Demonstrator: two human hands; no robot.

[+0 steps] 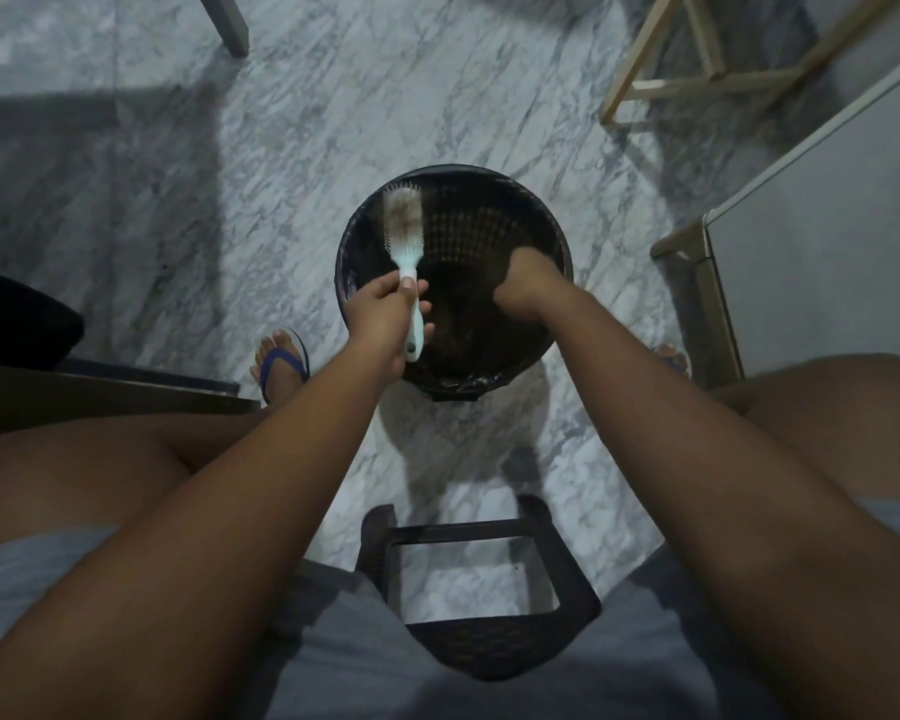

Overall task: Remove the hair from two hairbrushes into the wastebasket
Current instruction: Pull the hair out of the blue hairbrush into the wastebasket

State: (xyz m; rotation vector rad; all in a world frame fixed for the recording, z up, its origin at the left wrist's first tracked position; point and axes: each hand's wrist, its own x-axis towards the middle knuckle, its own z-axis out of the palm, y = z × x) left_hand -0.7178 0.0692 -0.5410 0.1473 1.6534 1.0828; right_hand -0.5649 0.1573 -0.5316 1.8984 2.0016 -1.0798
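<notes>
Hairbrush [405, 236], pale with a slim handle, held over the left side of the wastebasket [481, 175], head pointing away from the person; a tuft of brownish hair [401, 213] sits among the bristles. Left hand [385, 314] grips the handle, fingers and thumb curled round it, the handle's end showing below the palm. Right hand [526, 280] reaches down inside the wastebasket near its right wall; its fingers are lost in the dark interior, so whether they are spread or pinching anything cannot be told. Wastebasket: round, black, lattice-walled, lined with a black bag [458, 383], standing on a grey-veined marble floor [307, 122]; contents at its bottom too dark to identify. Person seated on a dark stool [489, 595], in grey shorts [365, 667], knees apart; a blue sandal [281, 368] beside the wastebasket at left, the other foot [672, 357] mostly hidden behind the right arm [645, 407]. Room dim. Dark tabletop [105, 397] at left, cut by the frame edge; a grey leg [227, 23] and a pale wooden frame [697, 65] cut off at top; a white panel [827, 210] at right, its nature unclear.
</notes>
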